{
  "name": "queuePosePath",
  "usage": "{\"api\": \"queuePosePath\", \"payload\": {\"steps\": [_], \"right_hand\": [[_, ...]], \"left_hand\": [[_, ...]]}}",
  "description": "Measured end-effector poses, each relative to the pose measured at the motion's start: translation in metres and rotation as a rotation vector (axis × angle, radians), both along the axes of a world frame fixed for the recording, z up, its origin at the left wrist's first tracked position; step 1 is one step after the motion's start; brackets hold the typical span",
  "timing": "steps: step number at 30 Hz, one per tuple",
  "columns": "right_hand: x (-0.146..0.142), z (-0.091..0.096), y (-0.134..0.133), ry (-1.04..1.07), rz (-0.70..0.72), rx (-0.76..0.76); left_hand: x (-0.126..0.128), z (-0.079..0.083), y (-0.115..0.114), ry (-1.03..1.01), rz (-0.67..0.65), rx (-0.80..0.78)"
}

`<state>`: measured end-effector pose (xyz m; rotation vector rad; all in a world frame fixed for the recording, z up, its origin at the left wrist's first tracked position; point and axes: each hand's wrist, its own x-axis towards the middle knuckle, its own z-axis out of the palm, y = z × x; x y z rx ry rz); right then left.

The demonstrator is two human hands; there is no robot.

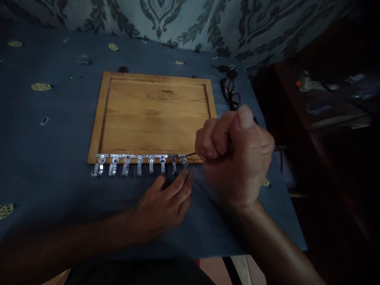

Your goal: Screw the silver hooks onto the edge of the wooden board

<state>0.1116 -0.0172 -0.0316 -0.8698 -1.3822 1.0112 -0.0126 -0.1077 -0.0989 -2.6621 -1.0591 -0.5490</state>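
The right hand (pixel 237 154) is balled into a tight fist at about 3 o'clock of the scene, thumb on top, clamped around a screwdriver (pixel 191 154). Only the thin metal shaft shows, sticking out of the fist toward 9 o'clock; the handle is buried in the palm. The tip of the shaft meets the screw of the end hook (pixel 184 161), the last of 8 metal hooks (pixel 139 163) lined up along the near edge of a wooden board (pixel 154 114).

The left hand (pixel 162 206) lies at 6 o'clock of that end hook, palm down on the blue cloth (pixel 53 158), fingers stretched out and loosely spread, gripping nothing. Its index fingertip sits just below the hook's hanging end (whether it actually touches the metal I cannot tell).

The board lies flat in the middle of the cloth, with a shallow groove running round its face. Each of the other 7 hooks has a screw head in its plate and hangs down over the board's edge onto the cloth.

At 1 o'clock of the board a dark tangle of cords (pixel 230 85) rests on the cloth. Beyond, at 12 o'clock, hangs a patterned fabric (pixel 178 19); at 3 o'clock, past the cloth's edge, a dark side table (pixel 326 111) holds dim, unclear items.
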Motion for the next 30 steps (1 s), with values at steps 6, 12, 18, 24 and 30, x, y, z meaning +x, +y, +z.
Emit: {"api": "queuePosePath", "payload": {"steps": [6,12,18,24,30], "right_hand": [[0.014,-0.007,0.009,0.009,0.253,0.041],[0.018,-0.005,0.024,0.053,0.553,-0.051],[0.007,-0.002,0.02,0.066,0.443,-0.11],[-0.009,-0.006,0.004,0.088,0.168,-0.016],[-0.013,-0.013,0.0,-0.004,-0.104,0.021]], "left_hand": [[-0.001,-0.002,-0.001,0.009,-0.003,0.017],[0.0,0.0,-0.001,0.023,0.005,0.009],[0.0,0.0,-0.001,0.053,-0.011,0.009],[-0.002,0.0,-0.001,0.044,-0.014,-0.002],[-0.002,-0.001,-0.002,0.039,-0.016,-0.006]]}}
